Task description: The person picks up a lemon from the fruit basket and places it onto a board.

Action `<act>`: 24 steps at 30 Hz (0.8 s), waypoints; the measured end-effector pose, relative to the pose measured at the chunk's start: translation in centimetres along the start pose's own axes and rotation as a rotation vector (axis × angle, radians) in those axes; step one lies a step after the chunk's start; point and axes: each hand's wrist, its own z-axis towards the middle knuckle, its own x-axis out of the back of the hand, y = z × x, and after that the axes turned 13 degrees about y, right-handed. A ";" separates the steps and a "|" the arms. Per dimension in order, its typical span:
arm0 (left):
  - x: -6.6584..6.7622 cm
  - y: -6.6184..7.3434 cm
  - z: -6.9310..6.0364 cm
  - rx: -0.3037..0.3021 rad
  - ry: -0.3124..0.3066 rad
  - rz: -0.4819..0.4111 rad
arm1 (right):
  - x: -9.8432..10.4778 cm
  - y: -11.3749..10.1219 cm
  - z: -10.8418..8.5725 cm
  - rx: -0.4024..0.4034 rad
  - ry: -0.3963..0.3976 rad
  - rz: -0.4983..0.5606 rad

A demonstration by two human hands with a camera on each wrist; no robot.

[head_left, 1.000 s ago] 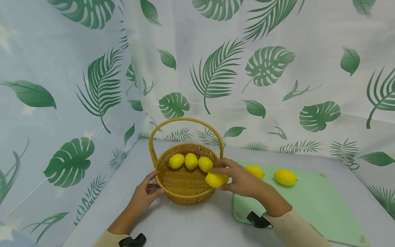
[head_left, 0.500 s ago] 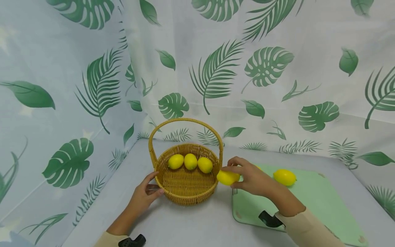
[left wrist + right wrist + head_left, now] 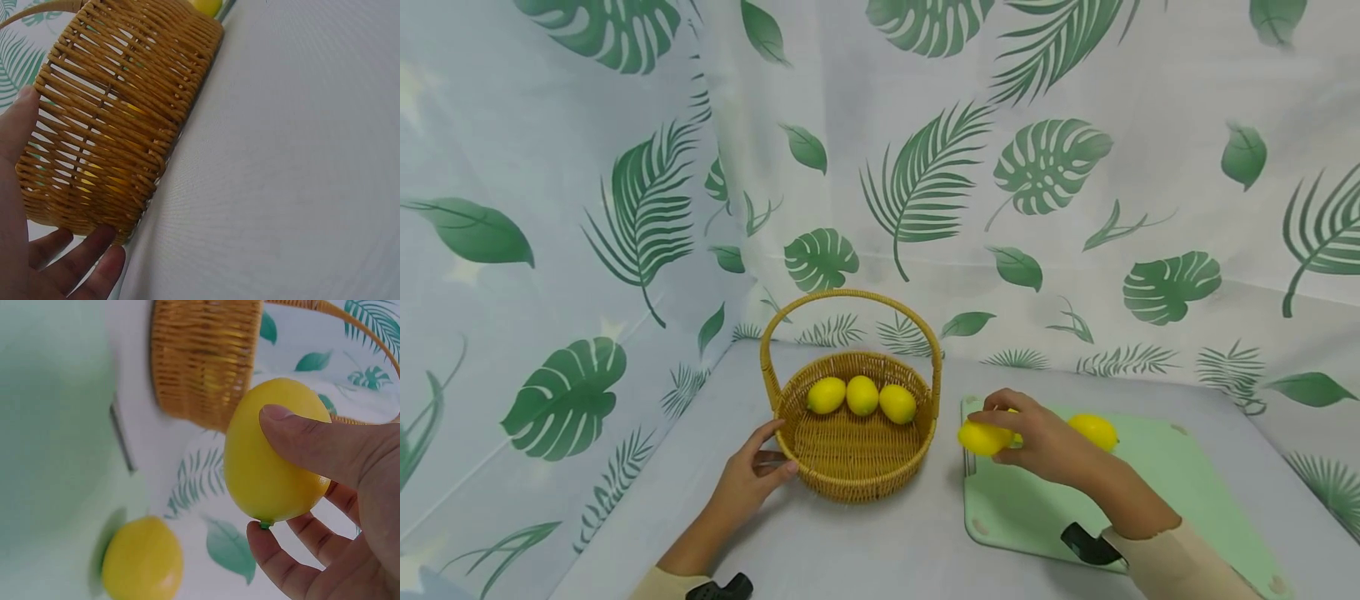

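Observation:
Against the left outer wall of the wicker basket (image 3: 842, 483) rests my left hand (image 3: 741, 492), its fingers spread and fairly straight. In the left wrist view, the thumb and fingertips of that hand (image 3: 56, 237) touch the woven side (image 3: 112, 112). Three lemons (image 3: 862, 396) lie in a row at the back inside the basket. My right hand (image 3: 1048, 442) pinches another lemon (image 3: 983, 437) over the left edge of the green board (image 3: 1075, 508). The right wrist view shows the thumb and fingers of this hand (image 3: 337, 487) around the lemon (image 3: 275, 462).
On the green board lies one lemon (image 3: 1093, 431); another sits partly hidden behind my right hand. The basket's tall handle (image 3: 850, 293) arches upward. Leaf-patterned cloth (image 3: 925, 167) hangs behind and to the left of the white table surface (image 3: 865, 558).
My right hand has moved right with its lemon, from the basket's right rim to above the board's left edge. My left hand and the basket have stayed in place.

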 end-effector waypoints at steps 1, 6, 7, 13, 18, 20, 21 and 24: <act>0.0 0.0 0.0 0.001 0.000 -0.002 | 0.1 0.2 -0.2 -0.001 0.003 -0.007; 0.0 -0.1 0.1 0.000 0.003 0.000 | 0.5 1.0 -1.3 -0.010 0.028 -0.031; 0.0 -0.1 0.1 0.001 0.004 0.000 | 0.5 1.1 -1.5 -0.014 0.031 -0.033; 0.0 0.2 0.0 0.010 0.006 0.002 | 0.7 1.9 -3.1 -0.033 0.055 -0.039; 0.0 0.3 0.0 0.011 0.006 0.001 | 0.8 2.9 -4.5 -0.040 0.093 -0.055; 0.0 0.3 0.0 0.010 0.009 0.002 | 1.1 3.3 -5.0 -0.046 0.107 -0.066; 0.0 0.3 0.0 0.010 0.011 0.002 | 1.1 3.6 -5.2 -0.050 0.113 -0.074; 0.0 0.3 0.0 0.009 0.013 0.002 | 1.5 4.2 -5.9 -0.058 0.127 -0.099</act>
